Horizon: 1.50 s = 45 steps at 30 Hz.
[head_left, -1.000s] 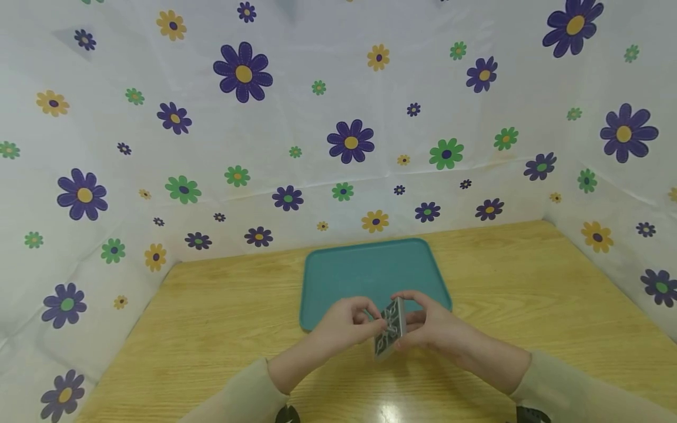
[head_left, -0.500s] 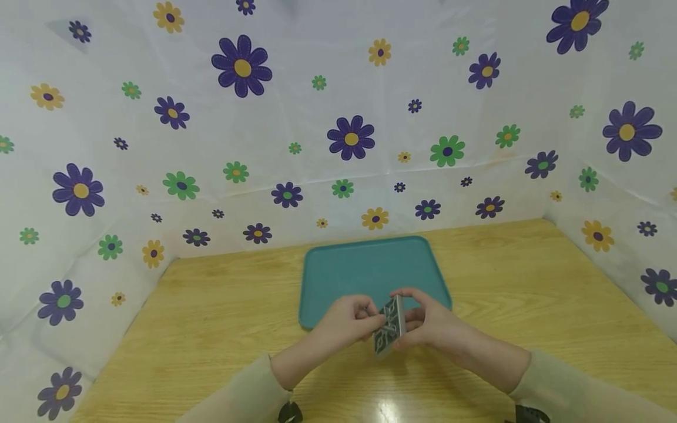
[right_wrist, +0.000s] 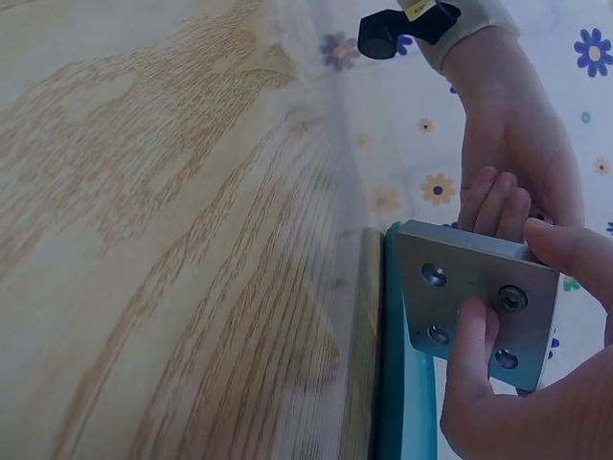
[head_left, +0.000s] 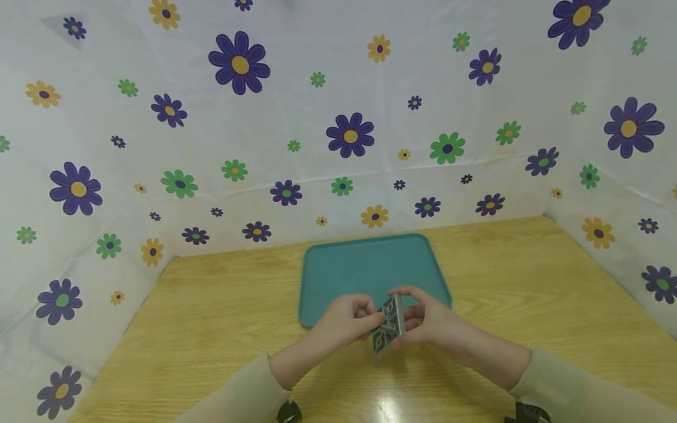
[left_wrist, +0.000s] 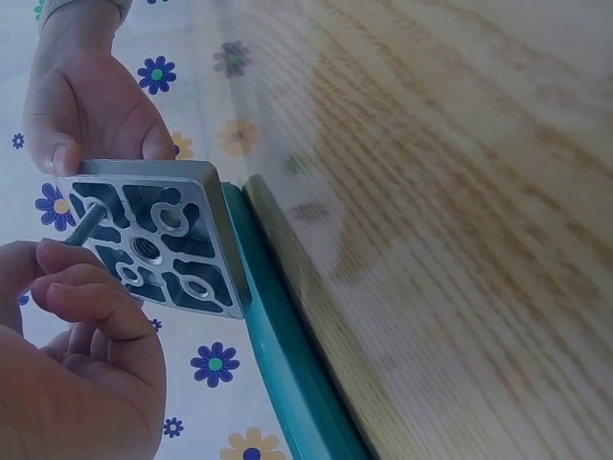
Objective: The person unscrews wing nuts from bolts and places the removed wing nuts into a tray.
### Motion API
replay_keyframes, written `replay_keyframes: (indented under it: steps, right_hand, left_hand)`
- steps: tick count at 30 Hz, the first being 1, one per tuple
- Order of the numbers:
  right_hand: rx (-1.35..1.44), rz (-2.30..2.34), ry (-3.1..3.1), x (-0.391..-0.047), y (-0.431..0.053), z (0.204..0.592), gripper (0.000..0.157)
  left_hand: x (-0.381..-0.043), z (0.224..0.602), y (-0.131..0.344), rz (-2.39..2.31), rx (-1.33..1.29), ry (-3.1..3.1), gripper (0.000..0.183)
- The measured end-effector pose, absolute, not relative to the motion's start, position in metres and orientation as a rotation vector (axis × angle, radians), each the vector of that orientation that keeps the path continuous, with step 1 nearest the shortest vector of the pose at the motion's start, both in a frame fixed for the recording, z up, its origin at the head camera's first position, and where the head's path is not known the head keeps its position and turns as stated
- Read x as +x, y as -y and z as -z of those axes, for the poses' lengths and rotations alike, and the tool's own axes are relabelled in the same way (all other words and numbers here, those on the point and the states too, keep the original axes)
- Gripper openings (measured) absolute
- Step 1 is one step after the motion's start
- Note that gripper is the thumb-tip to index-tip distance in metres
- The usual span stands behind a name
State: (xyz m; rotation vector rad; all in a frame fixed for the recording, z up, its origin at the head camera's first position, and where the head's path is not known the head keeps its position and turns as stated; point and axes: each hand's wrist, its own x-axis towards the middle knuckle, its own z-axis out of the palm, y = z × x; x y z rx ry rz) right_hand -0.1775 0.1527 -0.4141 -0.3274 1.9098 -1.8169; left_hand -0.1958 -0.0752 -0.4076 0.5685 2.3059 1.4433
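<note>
My right hand grips a square grey metal plate by its edges, tilted above the table. In the left wrist view, the plate's ribbed underside shows a threaded centre hole and smaller holes around it. From one corner hole sticks the threaded shank of a bolt, and my left hand pinches its end between thumb and fingertips. The right wrist view shows the smooth face, where the bolt's round socket head sits in its hole. One right finger lies against that face; the other visible holes there hold no bolt.
Behind the hands a teal tray lies on the wood-grain table. A white flower-printed cloth hangs behind and at both sides. Dark straps with devices show at the wrists.
The hands and plate stay almost in place, with the left thumb and fingers shifting slightly at the bolt. The head view has tilted down a little.
</note>
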Motion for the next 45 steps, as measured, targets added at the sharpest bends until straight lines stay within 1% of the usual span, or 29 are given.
replay_keyframes:
  steps: [5,10,14,16,20,23,35,41,45]
  right_hand:
    - [-0.356,1.793,-1.969,-0.177,-0.153,0.414,0.096]
    - [-0.369,1.771,-2.018,-0.177,-0.155,0.414,0.096]
    - [-0.365,1.756,-2.038,-0.177,-0.155,0.413,0.095]
    - [-0.363,1.741,-2.058,-0.177,-0.154,0.412,0.095]
    - [-0.363,1.698,-2.119,-0.176,-0.154,0.411,0.093]
    - [-0.365,1.674,-2.164,-0.176,-0.153,0.411,0.091]
    - [-0.475,1.612,-2.287,-0.177,-0.153,0.410,0.086]
    - [-0.476,1.591,-2.302,-0.178,-0.153,0.410,0.084]
    - [-0.447,1.598,-2.283,-0.178,-0.153,0.409,0.082]
  left_hand:
    - [-0.195,0.407,0.076,-1.459,0.550,-2.277,0.024]
    - [-0.197,0.406,0.078,-1.479,0.570,-2.197,0.016]
    - [-0.199,0.406,0.081,-1.471,0.617,-2.155,0.030]
    - [-0.200,0.406,0.083,-1.454,0.664,-2.163,0.032]
    - [-0.200,0.407,0.085,-1.448,0.752,-2.200,0.023]
    - [-0.200,0.408,0.086,-1.460,0.765,-2.236,0.017]
    - [-0.199,0.407,0.085,-1.498,0.765,-2.247,0.016]
    - [-0.201,0.409,0.088,-1.491,0.847,-2.228,0.026]
    - [-0.203,0.409,0.092,-1.495,0.913,-2.175,0.026]
